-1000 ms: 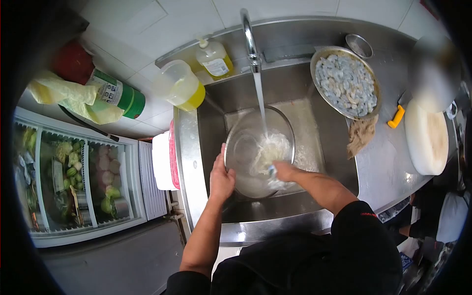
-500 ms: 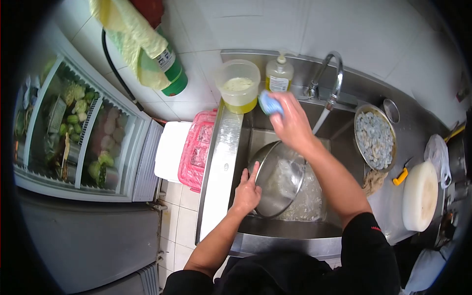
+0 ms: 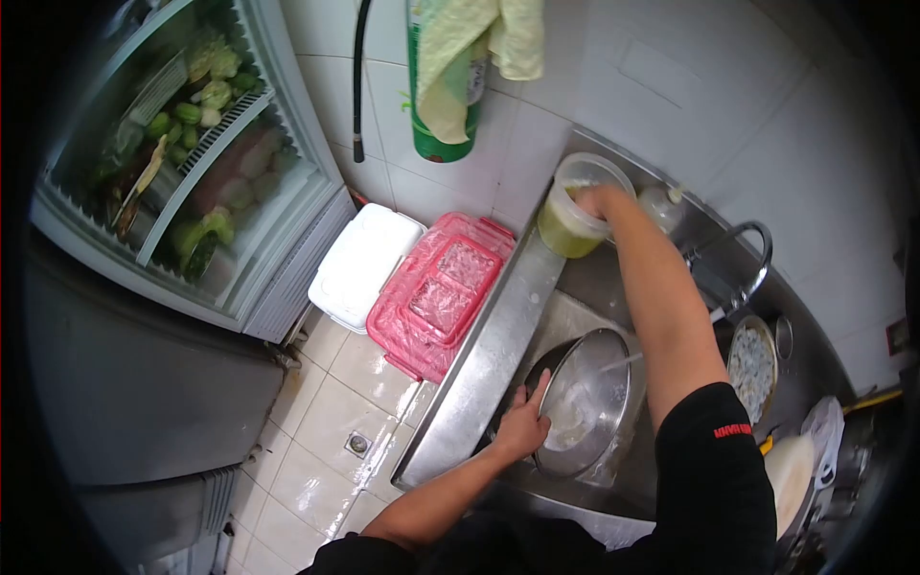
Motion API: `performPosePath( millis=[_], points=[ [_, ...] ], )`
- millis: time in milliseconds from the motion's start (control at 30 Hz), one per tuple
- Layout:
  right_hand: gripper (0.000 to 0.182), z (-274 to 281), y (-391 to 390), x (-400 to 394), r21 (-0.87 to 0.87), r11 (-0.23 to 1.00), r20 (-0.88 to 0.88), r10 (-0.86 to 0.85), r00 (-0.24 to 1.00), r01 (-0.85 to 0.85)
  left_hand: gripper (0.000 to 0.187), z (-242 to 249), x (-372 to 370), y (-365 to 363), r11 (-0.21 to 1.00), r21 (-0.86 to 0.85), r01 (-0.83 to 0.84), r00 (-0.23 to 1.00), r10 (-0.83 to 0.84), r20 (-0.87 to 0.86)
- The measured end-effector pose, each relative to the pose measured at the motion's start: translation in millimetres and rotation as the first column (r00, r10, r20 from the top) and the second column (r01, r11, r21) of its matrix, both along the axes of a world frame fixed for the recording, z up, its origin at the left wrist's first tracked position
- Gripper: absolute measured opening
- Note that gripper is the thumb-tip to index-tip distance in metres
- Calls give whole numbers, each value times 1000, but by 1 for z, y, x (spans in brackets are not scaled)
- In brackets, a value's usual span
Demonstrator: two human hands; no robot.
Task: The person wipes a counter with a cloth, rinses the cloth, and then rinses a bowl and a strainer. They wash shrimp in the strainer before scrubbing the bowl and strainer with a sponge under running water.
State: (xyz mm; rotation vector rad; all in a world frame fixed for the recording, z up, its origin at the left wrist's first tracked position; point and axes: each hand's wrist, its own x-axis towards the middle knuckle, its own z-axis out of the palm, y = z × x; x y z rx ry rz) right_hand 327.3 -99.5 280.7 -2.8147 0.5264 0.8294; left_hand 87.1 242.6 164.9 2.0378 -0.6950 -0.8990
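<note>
My left hand (image 3: 522, 428) grips the near-left rim of a round metal bowl (image 3: 609, 422), its index finger stretched along the edge. The bowl stands tilted in the sink (image 3: 575, 311), with water and some foam inside. A stream from the faucet (image 3: 757, 264) runs toward it. My right hand (image 3: 599, 199) is dipped into a clear plastic tub (image 3: 565, 230) of yellow-green liquid on the sink's corner. Its fingers are hidden in the tub, so the sponge seen earlier does not show. Behind my right forearm stands a soap bottle (image 3: 659, 206), partly covered.
Right of the sink are a bowl of shrimp (image 3: 752, 369), a small metal cup (image 3: 784, 337), a white round block (image 3: 788, 474) and a plastic bag (image 3: 822, 431). A red-lidded box (image 3: 441, 302) and white container (image 3: 359, 264) stand left, beside a glass-door fridge (image 3: 287, 268).
My right hand has moved from above the sink, where it held a blue sponge, down into the tub. My left hand stays on the bowl. The view has turned and shifted left.
</note>
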Motion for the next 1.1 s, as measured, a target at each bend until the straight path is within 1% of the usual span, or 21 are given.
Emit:
performPosePath(
  millis=[133, 200, 233, 267, 300, 367, 400, 467, 533, 600, 633, 667, 700, 733, 767, 833, 867, 933, 1000, 1067, 1100],
  points=[
    [64, -25, -13, 15, -40, 999, 52, -16, 999, 18, 92, -7, 8, 4, 998, 24, -58, 985, 61, -161],
    [50, -61, -64, 35, 4, 990, 173, 141, 975, -144, 90, -30, 9, 4, 993, -46, -105, 993, 103, -52],
    [45, -53, -62, 21, 231, 973, 270, -66, 961, 2, 89, -44, 6, 4, 990, -78, -118, 993, 118, -4],
    [40, -44, -60, 7, 460, 882, 327, -277, 903, 103, 87, -55, 7, 3, 983, -97, -155, 983, 144, -113],
    [38, 9, -23, -19, 810, 512, 206, -703, 680, 285, 85, -65, 7, 1, 974, -110, -197, 961, 170, -219],
    [34, 46, -1, -72, 985, 160, 168, -836, 522, -60, 82, -75, 8, -4, 960, -113, -254, 925, 207, -319],
    [33, 54, 7, -96, 962, -3, 125, -884, 450, -274, 80, -74, 10, -8, 950, -115, -290, 896, 228, -380],
    [39, 47, 30, -154, 959, -44, 52, -944, 327, -279, 76, -51, 12, -10, 928, -96, -360, 809, 259, -528],
    [43, 7, 54, -207, 978, -69, 0, -943, 333, -195, 70, -21, 12, -12, 913, -75, -400, 749, 279, -600],
    [46, -65, 83, -245, 969, -227, -199, -950, 240, -95, 68, -7, 11, -17, 920, -34, -391, 734, 290, -614],
    [44, -136, 87, -258, 972, -211, -229, -947, 224, 102, 77, -13, 9, -21, 915, -51, -401, 742, 292, -603],
    [37, -163, 120, -268, 966, -148, -181, -973, 144, 213, 76, -20, 9, -25, 922, -63, -382, 763, 276, -584],
    [35, -181, 153, -281, 913, -330, -377, -907, 189, 240, 75, -23, 10, -30, 929, -74, -362, 783, 260, -565],
    [38, -177, 188, -286, 877, -342, -434, -866, 249, 338, 74, -9, 12, -38, 938, -65, -341, 831, 268, -487],
    [41, -169, 211, -293, 834, -345, -494, -814, 305, 431, 73, -34, 13, -44, 926, -193, -324, 907, 247, -340],
    [46, -213, 206, -323, 939, 134, -112, -750, 652, 315, 77, -50, 23, -48, 912, -236, -336, 886, 221, -408],
    [48, -236, 204, -342, 917, 350, 73, -616, 785, 190, 79, -48, 22, -49, 961, -160, -226, 959, 190, -210],
    [53, -258, 181, -379, 774, 617, -1, -224, 974, 143, 83, -37, 23, -53, 997, 52, -49, 981, 38, 192],
    [59, -273, 167, -415, 467, 871, -17, -162, 987, 151, 86, -35, 14, -53, 982, 185, 47, 962, -94, 255],
    [61, -314, 154, -430, 226, 953, -22, -204, 979, 204, 88, -48, 3, -52, 959, 261, 111, 939, -187, 290],
    [58, -336, 164, -431, 226, 929, 34, -309, 951, 294, 88, -57, 1, -50, 960, 258, 104, 942, -179, 285]
  ],
)
